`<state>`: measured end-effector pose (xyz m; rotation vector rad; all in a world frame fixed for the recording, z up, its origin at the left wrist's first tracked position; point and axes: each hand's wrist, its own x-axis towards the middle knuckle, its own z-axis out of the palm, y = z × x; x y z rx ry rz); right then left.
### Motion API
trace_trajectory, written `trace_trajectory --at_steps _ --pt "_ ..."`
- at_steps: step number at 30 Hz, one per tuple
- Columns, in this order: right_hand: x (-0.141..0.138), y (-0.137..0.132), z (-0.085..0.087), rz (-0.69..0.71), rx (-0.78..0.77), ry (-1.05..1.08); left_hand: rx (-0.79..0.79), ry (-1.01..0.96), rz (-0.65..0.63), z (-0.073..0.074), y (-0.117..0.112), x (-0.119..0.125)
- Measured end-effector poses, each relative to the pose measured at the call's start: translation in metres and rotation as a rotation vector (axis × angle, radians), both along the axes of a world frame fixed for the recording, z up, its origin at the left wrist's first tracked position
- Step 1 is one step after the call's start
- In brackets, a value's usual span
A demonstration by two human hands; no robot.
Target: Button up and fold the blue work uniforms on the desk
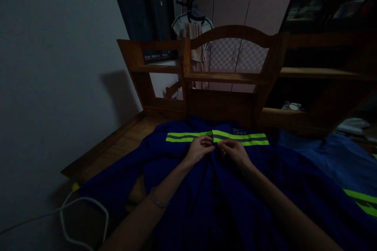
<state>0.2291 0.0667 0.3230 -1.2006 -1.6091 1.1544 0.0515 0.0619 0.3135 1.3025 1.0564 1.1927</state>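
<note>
A dark blue work jacket [188,188] lies spread out with its front facing up. A yellow-green reflective strip [241,138] with a grey middle band crosses its chest, split at the front opening. My left hand [201,149] is at the left edge of that opening, thumb and fingers curled together on the cloth. Just across from it, my right hand [232,150] pinches the other front edge below the strip. Whether a button or other fastener is between the fingers is too dark and small to see. A bracelet [158,199] circles my left wrist.
A wooden shelf frame [185,59] stands behind the jacket, against the wooden surface [129,133]. On the right lies another blue garment [324,157] with a reflective strip. A white cable [84,200] loops at the lower left, beside the wall [59,70]. Clothes [194,35] hang behind.
</note>
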Motion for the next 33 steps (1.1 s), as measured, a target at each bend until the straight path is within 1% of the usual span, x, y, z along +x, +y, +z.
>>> trace_trajectory --at_steps 2,4,6,8,10,12,13,14,15,16,17,19,22,23,25,27,29,31,33 --pt "-0.002 0.001 -0.004 0.006 0.001 -0.011 0.031 0.052 0.032 -0.005 0.002 0.003" --pt "-0.004 -0.003 -0.002 0.01 0.011 -0.024 0.059 0.117 0.08 -0.009 0.002 0.007" --pt "0.0 -0.009 0.009 -0.023 0.102 -0.082 0.113 0.19 0.103 -0.008 0.001 0.006" --pt "0.019 -0.013 0.029 -0.115 0.27 -0.189 0.22 0.304 0.134 0.0 0.001 -0.006" --pt "0.057 -0.01 0.053 -0.241 0.435 -0.341 0.35 0.471 0.228 0.014 0.005 -0.035" --pt "0.11 0.002 0.073 -0.358 0.517 -0.541 0.426 0.671 0.372 0.029 0.016 -0.076" --pt "0.138 0.01 0.079 -0.4 0.517 -0.673 0.424 0.773 0.434 0.035 0.023 -0.1" --pt "0.163 0.019 0.082 -0.428 0.479 -0.797 0.392 0.867 0.476 0.04 0.031 -0.122" --pt "0.185 0.028 0.082 -0.407 0.408 -0.874 0.33 0.94 0.488 0.043 0.038 -0.143" --pt "0.201 0.036 0.079 -0.365 0.341 -0.89 0.248 0.984 0.461 0.045 0.045 -0.16" --pt "0.211 0.042 0.075 -0.324 0.302 -0.895 0.165 1.003 0.405 0.047 0.05 -0.174" --pt "0.216 0.048 0.062 -0.21 0.257 -0.87 0.046 1.0 0.28 0.049 0.055 -0.191" --pt "0.201 0.049 0.046 -0.09 0.248 -0.886 -0.001 0.988 0.138 0.055 0.055 -0.198" --pt "0.195 0.048 0.043 -0.076 0.251 -0.902 -0.002 0.991 0.102 0.058 0.054 -0.198" --pt "0.188 0.047 0.041 -0.094 0.28 -0.926 0.023 0.999 0.062 0.066 0.054 -0.198" --pt "0.185 0.046 0.045 -0.132 0.331 -0.929 0.088 1.011 0.084 0.076 0.057 -0.199" --pt "0.186 0.043 0.056 -0.2 0.392 -0.937 0.182 1.032 0.159 0.087 0.061 -0.198" --pt "0.187 0.036 0.074 -0.285 0.46 -0.994 0.284 1.087 0.276 0.099 0.067 -0.194" --pt "0.19 0.028 0.097 -0.407 0.55 -1.091 0.386 1.213 0.434 0.114 0.073 -0.187"
